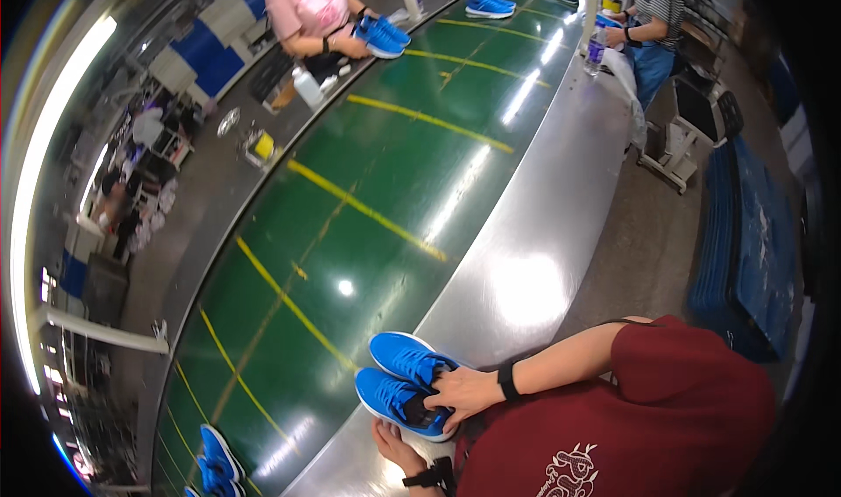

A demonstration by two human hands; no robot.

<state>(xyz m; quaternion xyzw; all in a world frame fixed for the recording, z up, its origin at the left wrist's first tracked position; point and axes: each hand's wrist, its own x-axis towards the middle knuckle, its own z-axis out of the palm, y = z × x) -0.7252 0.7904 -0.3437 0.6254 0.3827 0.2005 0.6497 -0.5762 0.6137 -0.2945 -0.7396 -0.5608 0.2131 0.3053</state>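
Two blue sneakers with white soles sit side by side at the near edge of the line: a farther sneaker and a nearer sneaker. My right hand, with a black band at the wrist, grips the nearer sneaker at its opening. Some of its fingers reach inside, over the dark lining, and hide part of the collar. Against the side of that same sneaker, my left hand rests with curled fingers. A black band circles the left wrist too.
A green conveyor belt with yellow cross lines curves past a metal ledge. More blue sneakers lie at lower left. Across the belt a person in pink holds blue sneakers. Blue stacked panels stand at right.
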